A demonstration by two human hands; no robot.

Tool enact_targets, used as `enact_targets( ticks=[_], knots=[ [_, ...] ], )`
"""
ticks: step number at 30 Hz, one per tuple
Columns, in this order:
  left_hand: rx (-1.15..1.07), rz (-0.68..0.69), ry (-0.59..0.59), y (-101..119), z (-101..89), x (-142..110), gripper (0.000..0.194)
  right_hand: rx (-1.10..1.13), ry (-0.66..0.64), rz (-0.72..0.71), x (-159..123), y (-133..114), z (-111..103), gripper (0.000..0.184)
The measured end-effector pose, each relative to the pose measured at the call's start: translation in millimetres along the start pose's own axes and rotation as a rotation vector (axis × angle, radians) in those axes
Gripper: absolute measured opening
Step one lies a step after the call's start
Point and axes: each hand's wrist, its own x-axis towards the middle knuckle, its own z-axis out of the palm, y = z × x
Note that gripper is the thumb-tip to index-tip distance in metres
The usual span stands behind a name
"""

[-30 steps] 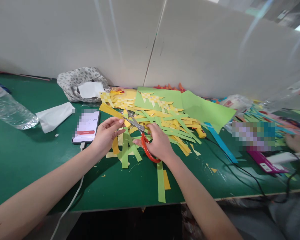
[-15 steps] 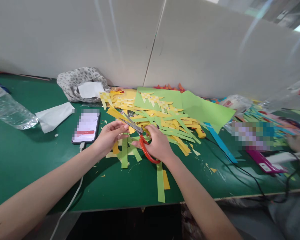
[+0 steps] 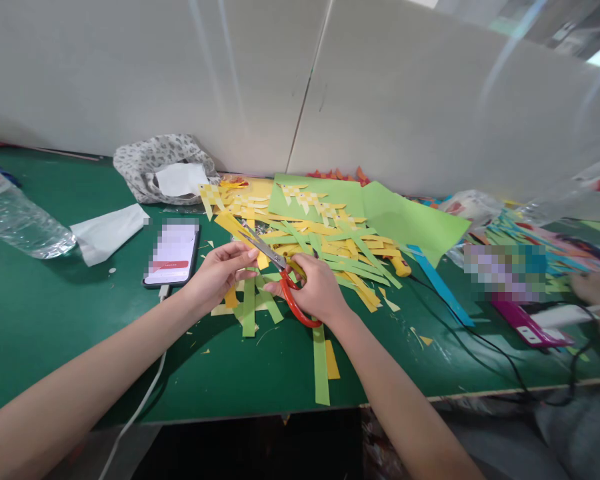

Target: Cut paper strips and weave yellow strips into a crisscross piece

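Observation:
My left hand point(image 3: 223, 272) is closed, thumb and fingertips pinching a yellow paper strip point(image 3: 231, 225) that slants up and to the left. My right hand point(image 3: 317, 287) wraps around the red handles of a pair of scissors point(image 3: 284, 267). The blades point up and left, nearly together, and cross the strip just above my left thumb. Whether they cut into the paper cannot be made out. Beneath and beyond both hands lies a pile of green and yellow paper strips point(image 3: 365, 267). Woven yellow-and-white paper fish point(image 3: 307, 200) lie behind the pile, some on a green paper sheet point(image 3: 405, 220).
A phone point(image 3: 173, 253) with a white cable lies left of my hands, near a white tissue point(image 3: 111, 233) and a plastic bottle point(image 3: 25, 213). A patterned cloth bag point(image 3: 150, 157) sits against the wall. At right are a blue strip point(image 3: 443, 287), a magenta power bank point(image 3: 527, 323) and another person's hand point(image 3: 597, 293).
The scissor blades have come closer together. Both hands stay in nearly the same place, and the yellow strip remains in my left fingers.

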Motion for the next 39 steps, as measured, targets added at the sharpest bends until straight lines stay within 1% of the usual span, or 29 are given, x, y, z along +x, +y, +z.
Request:
enact_targets(
  ticks=[6,20,25,29,32,36,39],
  knots=[
    [-0.009,-0.008,0.019,0.4,1.5,-0.2,0.016,0.015,0.020,-0.020,-0.5,1.2,-0.2,0.047],
    [-0.033,-0.005,0.016,-0.9,0.1,0.4,0.019,0.056,0.069,-0.054,0.4,3.3,3.2,0.044],
    [0.006,0.057,-0.004,-0.4,-0.1,0.2,0.018,0.071,0.061,-0.041,0.5,3.3,2.0,0.044],
    [-0.014,0.131,0.065,1.9,0.1,0.5,0.018,0.069,0.058,-0.033,0.7,3.2,1.1,0.045],
    [-0.009,0.162,0.114,3.8,0.5,0.9,0.019,0.067,0.044,-0.040,0.7,2.9,1.4,0.047],
    [-0.009,0.177,0.125,3.2,0.0,1.9,0.022,0.061,0.030,-0.038,0.0,2.6,2.7,0.048],
    [0.006,0.182,0.116,0.6,-0.4,2.0,0.021,0.043,0.015,-0.019,-0.6,2.3,3.7,0.047]
  ],
)
